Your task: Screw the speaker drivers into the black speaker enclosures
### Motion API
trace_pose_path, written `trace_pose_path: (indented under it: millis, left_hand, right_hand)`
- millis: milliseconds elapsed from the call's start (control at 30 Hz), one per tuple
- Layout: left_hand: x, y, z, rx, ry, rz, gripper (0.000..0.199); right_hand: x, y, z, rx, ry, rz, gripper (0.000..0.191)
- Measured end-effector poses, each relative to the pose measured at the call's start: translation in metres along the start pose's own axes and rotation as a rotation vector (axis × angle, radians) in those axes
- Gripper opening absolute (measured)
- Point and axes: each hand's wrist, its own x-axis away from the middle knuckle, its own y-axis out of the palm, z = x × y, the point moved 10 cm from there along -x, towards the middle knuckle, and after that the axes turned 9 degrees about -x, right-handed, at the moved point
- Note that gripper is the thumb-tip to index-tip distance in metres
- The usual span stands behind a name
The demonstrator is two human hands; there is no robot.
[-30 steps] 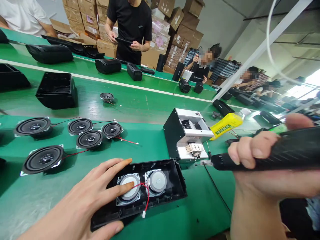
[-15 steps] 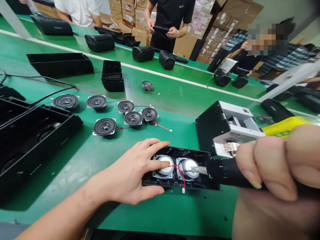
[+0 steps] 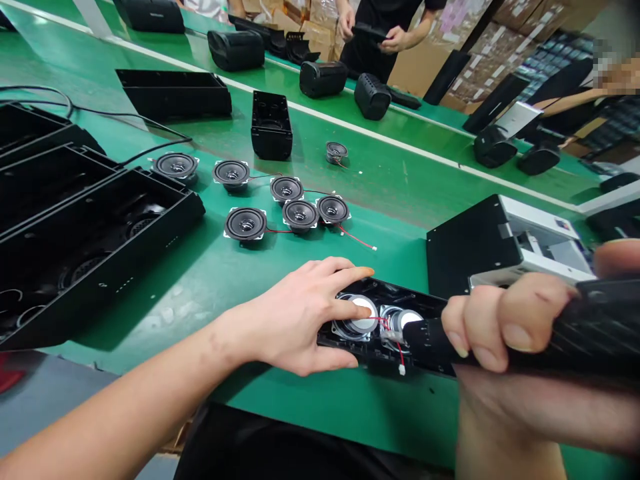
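Note:
My left hand [image 3: 310, 317] lies across one end of a narrow black speaker housing [image 3: 400, 292], thumb at the near edge and a finger at the far edge. Its index finger presses on the magnet of one small speaker [image 3: 365, 327] set face down inside. Beside that one sits a second speaker [image 3: 410, 316]; a red wire with a white plug [image 3: 402, 369] hangs over the near wall. My right hand [image 3: 505, 320] is wrapped round a black electric screwdriver [image 3: 427, 337], held nearly level. Its tip is at the speakers' flanges, between the two; whether it touches a screw cannot be made out.
Several loose speakers [image 3: 245, 224] lie face up beyond my left hand. Large open black housings [image 3: 165, 220] and a cable [image 3: 150, 120] occupy the left. A black-and-white box-shaped device [image 3: 465, 247] stands at the right. Across the green bench [image 3: 390, 200], a person [image 3: 390, 40] holds a dark part.
The view has shifted, so the bench items appear further right and higher. The screwdriver's tip has moved from the right speaker's magnet to the flanges between both speakers. My left hand stays on the housing.

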Motion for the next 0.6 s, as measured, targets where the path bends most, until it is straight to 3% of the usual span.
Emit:
trace_pose_path:
  millis: [167,433,600]
  left_hand:
    - [0.000,0.000,-0.001,0.005,0.000,0.004,0.053]
    - [-0.001,-0.001,0.000,0.007,0.009,0.013,0.053]
    - [-0.001,-0.001,0.001,0.007,0.016,0.024,0.052]
  right_hand:
    - [-0.014,0.010,0.000,0.026,0.017,-0.012,0.052]
    - [0.005,0.027,-0.006,0.094,-0.197,-0.129,0.047]
    - [0.005,0.030,-0.008,0.100,-0.206,-0.153,0.042]
